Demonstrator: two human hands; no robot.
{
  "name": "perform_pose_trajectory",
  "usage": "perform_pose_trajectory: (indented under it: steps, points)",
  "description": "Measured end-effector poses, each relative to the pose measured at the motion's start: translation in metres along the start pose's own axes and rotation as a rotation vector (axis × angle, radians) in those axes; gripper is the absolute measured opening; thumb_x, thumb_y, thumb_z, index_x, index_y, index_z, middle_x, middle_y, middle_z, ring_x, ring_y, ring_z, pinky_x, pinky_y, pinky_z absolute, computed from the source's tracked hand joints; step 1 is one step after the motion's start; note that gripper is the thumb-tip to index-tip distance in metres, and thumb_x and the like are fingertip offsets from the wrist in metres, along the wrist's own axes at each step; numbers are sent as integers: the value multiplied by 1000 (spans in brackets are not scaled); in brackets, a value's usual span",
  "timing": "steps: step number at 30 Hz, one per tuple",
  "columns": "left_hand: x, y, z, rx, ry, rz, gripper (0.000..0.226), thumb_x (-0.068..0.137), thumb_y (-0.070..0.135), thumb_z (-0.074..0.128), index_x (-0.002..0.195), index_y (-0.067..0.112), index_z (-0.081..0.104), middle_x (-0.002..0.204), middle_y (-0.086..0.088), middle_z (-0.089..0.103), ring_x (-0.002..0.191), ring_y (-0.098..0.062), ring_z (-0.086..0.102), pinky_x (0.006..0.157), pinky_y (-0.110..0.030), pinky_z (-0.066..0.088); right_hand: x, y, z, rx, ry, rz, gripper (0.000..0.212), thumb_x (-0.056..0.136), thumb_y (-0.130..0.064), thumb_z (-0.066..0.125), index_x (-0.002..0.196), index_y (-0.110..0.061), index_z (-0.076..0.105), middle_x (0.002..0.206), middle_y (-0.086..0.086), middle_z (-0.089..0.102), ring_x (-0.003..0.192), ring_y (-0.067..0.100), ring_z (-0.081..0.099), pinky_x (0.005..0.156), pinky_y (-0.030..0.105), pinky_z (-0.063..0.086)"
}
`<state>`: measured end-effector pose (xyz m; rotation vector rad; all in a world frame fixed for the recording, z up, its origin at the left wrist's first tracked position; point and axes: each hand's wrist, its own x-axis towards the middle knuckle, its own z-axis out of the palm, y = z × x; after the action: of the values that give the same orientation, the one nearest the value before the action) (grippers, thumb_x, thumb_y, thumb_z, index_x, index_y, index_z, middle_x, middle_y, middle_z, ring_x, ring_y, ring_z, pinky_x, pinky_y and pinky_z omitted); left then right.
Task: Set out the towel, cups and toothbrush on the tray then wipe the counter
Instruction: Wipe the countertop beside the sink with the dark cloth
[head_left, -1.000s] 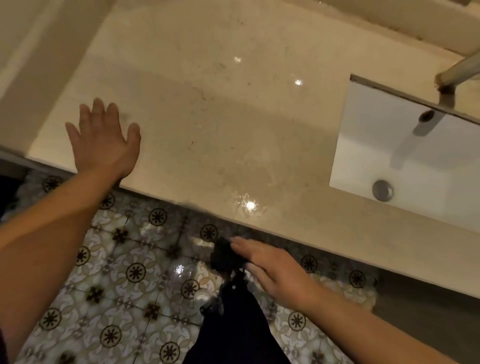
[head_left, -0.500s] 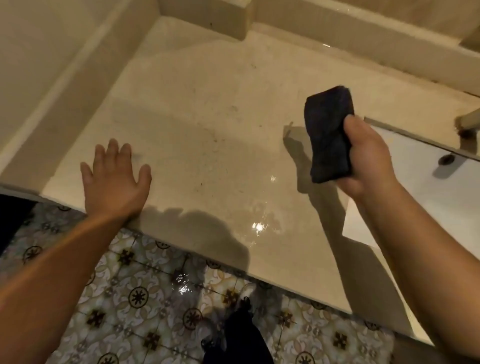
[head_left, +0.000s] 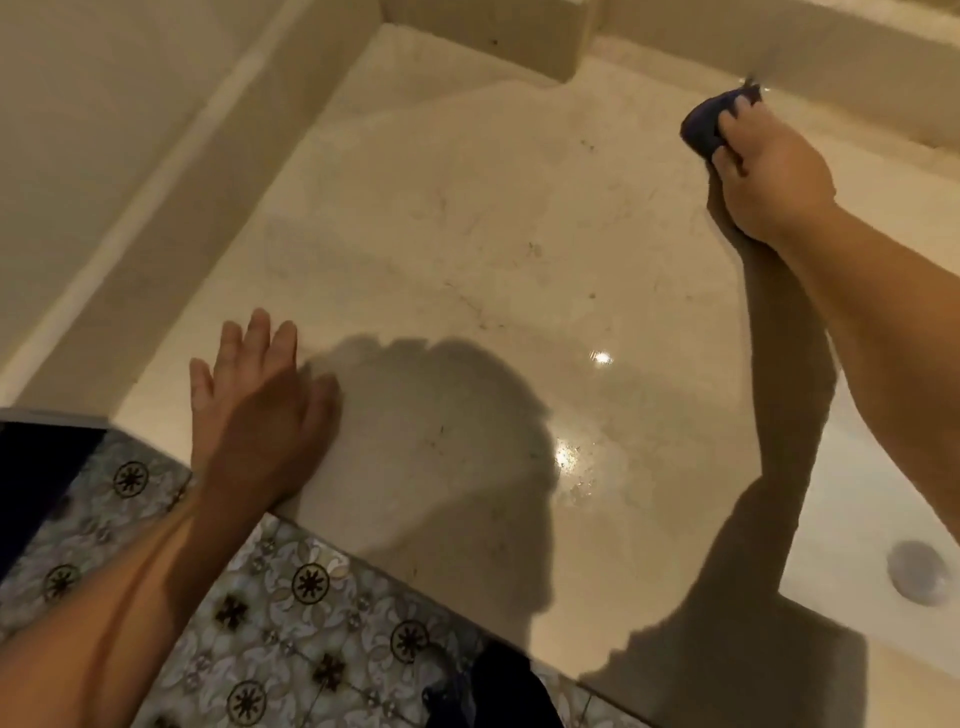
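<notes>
My right hand (head_left: 763, 166) grips a dark blue cloth (head_left: 706, 122) and presses it onto the beige marble counter (head_left: 467, 249) at the far right, close to the back ledge. Most of the cloth is hidden under my fingers. My left hand (head_left: 260, 400) lies flat on the counter near its front left edge, fingers spread, holding nothing. No tray, towel, cups or toothbrush are in view.
A white sink (head_left: 857, 519) with a round metal drain (head_left: 917, 571) is sunk into the counter at the right. A raised ledge (head_left: 519, 36) runs along the back and a wall (head_left: 104, 130) on the left. Patterned floor tiles (head_left: 291, 613) lie below the front edge.
My right hand picked up the dark cloth from below the counter edge, raised it, then carried it to the far right of the counter and pressed it down. My left hand stayed flat.
</notes>
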<state>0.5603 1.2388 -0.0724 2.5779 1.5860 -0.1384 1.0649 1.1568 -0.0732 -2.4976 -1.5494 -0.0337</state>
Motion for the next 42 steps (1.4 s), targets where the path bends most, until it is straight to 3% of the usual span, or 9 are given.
perform_pose_trajectory:
  steps: [8,13,17,22,25,29,35,39,42]
  points:
    - [-3,1,-2,-25,23,20,64,97,46,31,148,8,32,161,-17,24,149,-38,16,116,-63,15,-202,-132,-20,239,-1,-411,36,80,2,64,115,6,57,124,29,58,112,45,54,89,53,46]
    - [-4,-6,6,-33,17,44,66,99,52,22,152,13,25,164,-12,16,151,-34,7,117,-62,11,-326,-198,-22,262,-205,-440,42,78,-2,76,119,0,65,130,21,58,121,41,54,101,58,37]
    - [-8,-9,4,-32,-25,58,71,100,55,14,157,14,14,167,-10,6,152,-33,0,119,-60,4,-371,-228,-36,416,-333,-417,47,85,1,64,132,-2,55,142,17,46,133,36,39,111,52,26]
    - [-20,-4,-3,-74,-86,77,74,99,58,8,158,12,13,167,-10,4,153,-29,1,120,-57,1,-419,-259,-57,956,-530,81,34,101,-27,47,135,-30,54,137,-23,48,125,-13,40,102,8,29]
    - [-49,16,-4,-83,-88,177,71,101,55,12,158,11,14,167,-10,4,153,-28,1,120,-56,1,-447,-264,-70,1630,-609,543,31,99,-20,49,127,-22,63,126,-1,66,118,15,59,92,23,46]
    - [-84,54,-2,-114,-98,326,69,102,53,15,158,12,14,167,-9,4,153,-27,1,121,-53,0,-460,-244,-89,2061,-300,892,35,97,-20,49,126,-3,60,122,19,65,101,26,66,75,31,54]
    - [-82,70,10,-109,-48,345,67,103,51,17,157,13,18,167,-9,6,153,-28,0,121,-55,1,-454,-157,-119,1406,189,1014,25,93,-35,51,107,-26,71,103,4,73,94,25,66,75,37,51]
    - [-69,63,20,-75,-31,291,69,102,53,14,157,13,18,167,-9,6,153,-29,0,120,-55,2,-434,-110,-109,855,284,823,39,96,-37,45,133,-32,55,128,-15,58,110,0,55,94,27,42]
    - [-67,62,27,-42,1,284,71,100,57,9,157,15,18,167,-7,9,153,-27,1,120,-55,3,-420,-96,-78,453,150,576,36,102,-21,42,137,-16,48,123,-1,57,111,17,52,89,31,39]
